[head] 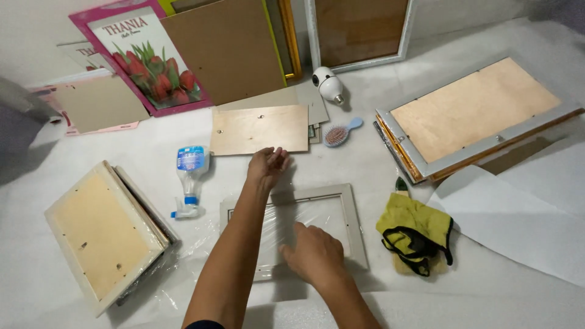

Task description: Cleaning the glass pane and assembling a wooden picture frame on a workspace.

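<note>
Right hand point(314, 253) sat lowest and closest, palm down, fingers loosely together and curled a little, resting flat on the clear plastic film stretched over the grey picture frame point(356, 222). Pinched nothing, just pressed on the film near the frame's middle, fingertips pointing toward its left half. Lay flat on the white foam sheet point(365, 164), that frame, directly under both forearms, wrapped in crinkled film that spilled out to the left.

Left hand point(268, 166) reached further out, past the frame's far edge, fingers slightly spread and bent, fingertips right at the near edge of the plywood backing board point(259, 129). Touching or just short of it, could not tell. Gripped nothing visible.

Just left of that hand lay a clear spray bottle point(190, 176) on its side, blue nozzle toward the camera. Stacked pale frames point(103, 234) sat further left. Small blue hairbrush point(340, 133) and a white bulb-shaped camera point(328, 83) beyond the board on the right. Yellow cloth with black trim point(414, 234) bunched just right of the grey frame. Large silver frame point(475, 116) face down further right.
</note>
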